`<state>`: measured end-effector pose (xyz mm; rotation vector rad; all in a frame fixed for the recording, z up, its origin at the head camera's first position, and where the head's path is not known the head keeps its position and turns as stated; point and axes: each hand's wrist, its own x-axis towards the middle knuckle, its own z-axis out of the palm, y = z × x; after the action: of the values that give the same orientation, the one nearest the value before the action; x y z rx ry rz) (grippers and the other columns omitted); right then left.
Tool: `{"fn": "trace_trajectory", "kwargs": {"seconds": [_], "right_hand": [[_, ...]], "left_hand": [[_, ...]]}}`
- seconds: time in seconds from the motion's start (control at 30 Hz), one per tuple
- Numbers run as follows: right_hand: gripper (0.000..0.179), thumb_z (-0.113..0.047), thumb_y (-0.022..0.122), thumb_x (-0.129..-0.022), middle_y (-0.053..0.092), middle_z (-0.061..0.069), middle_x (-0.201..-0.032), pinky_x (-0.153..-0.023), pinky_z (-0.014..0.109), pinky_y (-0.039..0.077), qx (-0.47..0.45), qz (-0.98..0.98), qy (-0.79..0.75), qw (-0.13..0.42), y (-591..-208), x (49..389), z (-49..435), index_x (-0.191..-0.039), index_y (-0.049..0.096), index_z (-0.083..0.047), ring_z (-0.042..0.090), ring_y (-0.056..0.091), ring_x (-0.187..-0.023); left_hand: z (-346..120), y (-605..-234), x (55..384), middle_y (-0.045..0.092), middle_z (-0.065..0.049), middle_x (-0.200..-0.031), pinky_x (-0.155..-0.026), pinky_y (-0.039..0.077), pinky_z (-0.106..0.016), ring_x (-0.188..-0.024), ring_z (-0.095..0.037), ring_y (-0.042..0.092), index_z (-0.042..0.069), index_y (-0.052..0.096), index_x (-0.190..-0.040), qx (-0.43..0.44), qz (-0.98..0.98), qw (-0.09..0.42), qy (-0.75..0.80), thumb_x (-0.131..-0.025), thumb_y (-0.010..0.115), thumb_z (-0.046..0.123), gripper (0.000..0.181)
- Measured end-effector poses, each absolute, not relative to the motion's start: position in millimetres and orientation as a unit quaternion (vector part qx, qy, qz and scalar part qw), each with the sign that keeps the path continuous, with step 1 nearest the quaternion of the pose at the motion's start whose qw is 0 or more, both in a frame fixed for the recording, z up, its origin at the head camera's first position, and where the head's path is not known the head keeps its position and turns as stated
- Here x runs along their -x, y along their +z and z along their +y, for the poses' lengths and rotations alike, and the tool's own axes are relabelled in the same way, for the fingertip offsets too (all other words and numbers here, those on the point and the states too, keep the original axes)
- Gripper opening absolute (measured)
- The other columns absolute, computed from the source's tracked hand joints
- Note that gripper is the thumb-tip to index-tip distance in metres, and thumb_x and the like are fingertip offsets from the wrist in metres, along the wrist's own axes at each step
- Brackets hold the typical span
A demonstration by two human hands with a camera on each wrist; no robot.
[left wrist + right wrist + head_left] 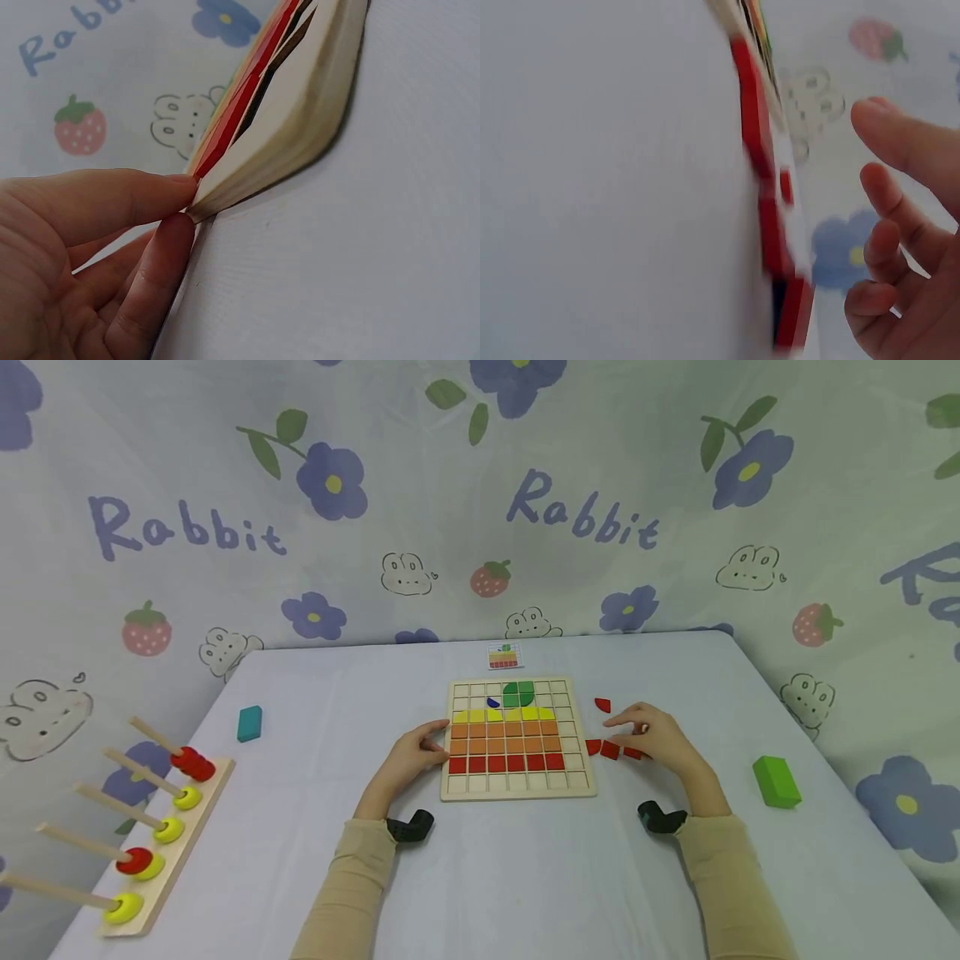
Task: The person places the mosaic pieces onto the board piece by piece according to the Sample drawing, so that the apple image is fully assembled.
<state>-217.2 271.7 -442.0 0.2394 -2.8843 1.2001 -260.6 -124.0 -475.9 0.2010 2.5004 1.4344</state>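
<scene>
A wooden grid board (pixel 579 781) lies on the table, with rows of red (pixel 497 764), orange (pixel 496 737) and yellow tiles (pixel 495 716). Green pieces (pixel 517 694) and a small blue piece (pixel 492 702) sit near its top. My left hand (pixel 411 760) holds the board's left edge; in the left wrist view, thumb and finger meet at the edge beside a red tile (pixel 229 127). To the right, my right hand (pixel 654 737) hovers with thumb and fingers apart and nothing between them. Beneath and beside it lie loose red pieces (pixel 610 750), plus a red quarter-round piece (pixel 603 704) farther back.
Behind the board lies a small pattern card (pixel 505 657). At the left stands a peg rack (pixel 193 827) with red and yellow rings, near a teal block (pixel 250 724). A green block (pixel 777 782) sits at the right. A printed cloth (pixel 450 510) hangs behind the table.
</scene>
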Motion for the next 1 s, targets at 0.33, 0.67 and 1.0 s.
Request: {"fn": "trace_trajectory", "kwargs": {"seconds": [0.33,0.67,1.0], "right_hand": [[0.042,-0.02,0.063,-0.087,0.053,0.019,-0.116,-0.069,0.03,0.045,-0.022,-0.929,0.369,-0.033,-450.1,239.0,292.4,-0.127,0.055,-0.008,0.03,0.048,-0.097],[0.039,-0.014,0.062,-0.086,0.051,0.02,-0.114,-0.076,0.037,0.047,-0.036,-0.934,0.349,-0.074,-460.2,270.7,285.1,-0.123,0.057,-0.003,0.032,0.048,-0.099],[0.014,-0.009,0.064,-0.084,0.058,0.014,-0.096,-0.076,0.04,0.045,-0.062,-0.948,0.308,-0.048,-449.5,279.9,274.1,-0.096,0.064,-0.001,0.028,0.052,-0.086]], "left_hand": [[-127.9,-474.4,261.0,0.06,-0.008,-0.087,-0.067,0.042,-0.027,-0.077,-0.017,0.053,0.015,0.049,-0.135,-0.061,0.86,0.132,0.489,-0.08,0.069,0.011,0.059],[-123.4,-486.1,251.7,0.06,-0.006,-0.084,-0.063,0.042,-0.027,-0.073,-0.017,0.052,0.017,0.051,-0.133,-0.052,0.852,0.132,0.504,-0.079,0.07,0.011,0.058],[-124.0,-478.1,256.8,0.059,-0.006,-0.085,-0.064,0.041,-0.028,-0.074,-0.017,0.05,0.02,0.051,-0.133,-0.048,0.854,0.122,0.503,-0.08,0.07,0.012,0.058]]}}
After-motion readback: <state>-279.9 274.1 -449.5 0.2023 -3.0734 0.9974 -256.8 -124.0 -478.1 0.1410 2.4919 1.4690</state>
